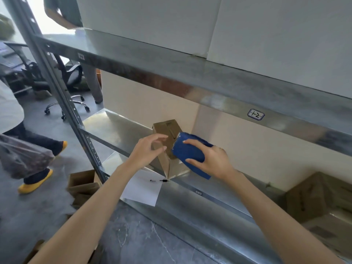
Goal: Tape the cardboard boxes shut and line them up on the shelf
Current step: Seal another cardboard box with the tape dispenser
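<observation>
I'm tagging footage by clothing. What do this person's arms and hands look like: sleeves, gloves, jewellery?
The left forearm and right forearm are bare to the frame's edge; no sleeves show. The left hand and right hand wear no gloves; no watch, ring or bracelet is visible.

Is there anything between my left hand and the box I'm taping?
Nothing visible. The left hand is right at the cardboard box; the blue tape dispenser, gripped by the right hand, sits against the box's right side, out of the way.

A white paper sheet (142, 189) lies flat; an office chair (73, 74) stands farther back.
</observation>
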